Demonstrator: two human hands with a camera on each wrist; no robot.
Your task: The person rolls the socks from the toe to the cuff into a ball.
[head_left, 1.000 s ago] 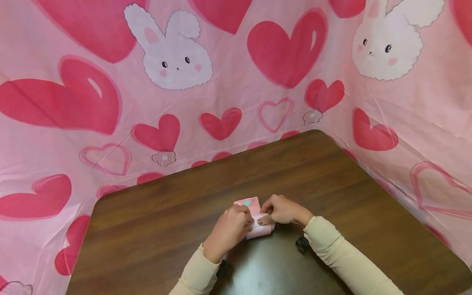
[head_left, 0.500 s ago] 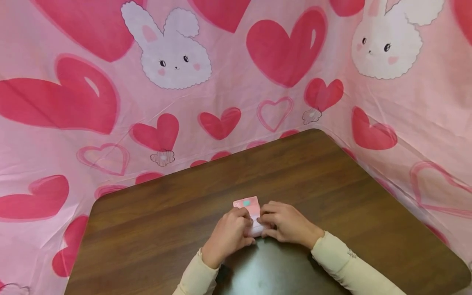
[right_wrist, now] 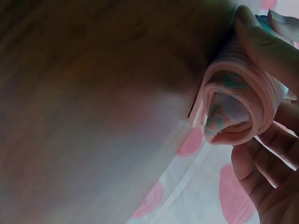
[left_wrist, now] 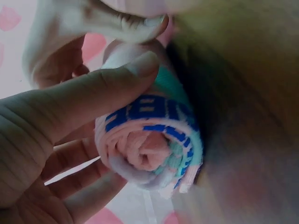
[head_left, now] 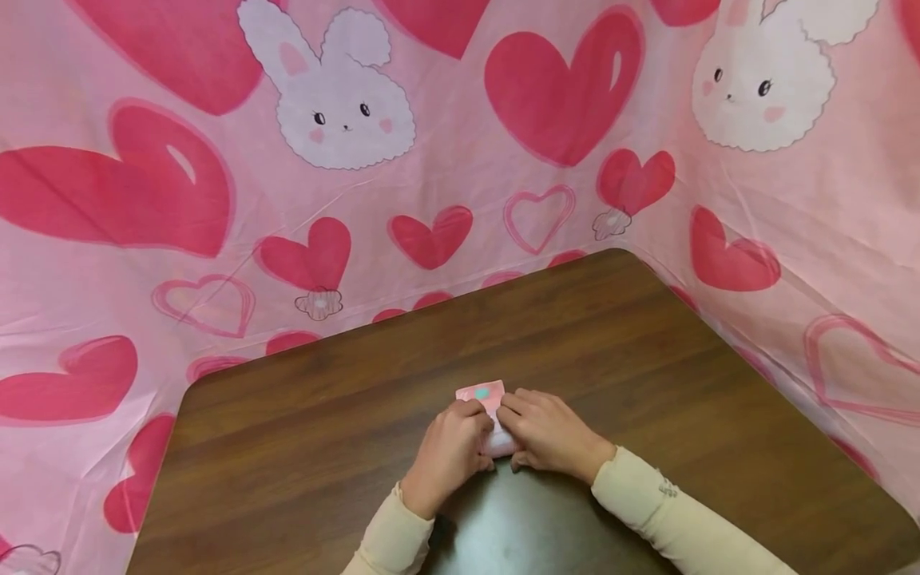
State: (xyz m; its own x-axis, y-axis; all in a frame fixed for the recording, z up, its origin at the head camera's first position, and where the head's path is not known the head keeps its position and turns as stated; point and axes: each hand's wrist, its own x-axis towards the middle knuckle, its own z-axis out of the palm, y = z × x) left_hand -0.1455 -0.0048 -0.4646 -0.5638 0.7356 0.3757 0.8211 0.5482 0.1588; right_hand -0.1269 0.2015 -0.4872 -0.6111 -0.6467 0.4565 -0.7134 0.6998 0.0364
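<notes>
A pink knit sock [head_left: 501,442], partly rolled up, lies on the table between both hands. Its flat far end [head_left: 481,392] carries a teal patch. In the left wrist view the spiral end of the roll [left_wrist: 145,149] shows blue lettering, teal and white bands. My left hand [head_left: 447,449] grips the left side of the roll, thumb on the near side and fingers beyond it. From the right, my right hand [head_left: 552,435] holds the other end the same way. The right wrist view shows the right thumb [right_wrist: 266,46] along the roll [right_wrist: 243,88], whose layers sit loosely there.
The brown wooden table [head_left: 323,431] has rounded corners. Pink cloth [head_left: 446,168] printed with hearts and rabbits hangs along its far and right sides. A dark wrist device [head_left: 440,533] sits under the left sleeve.
The right hand has shifted from pinching the roll's top to wrapping its right end, thumb now on the near side. The roll is tighter and narrower between the hands; the left hand barely moved.
</notes>
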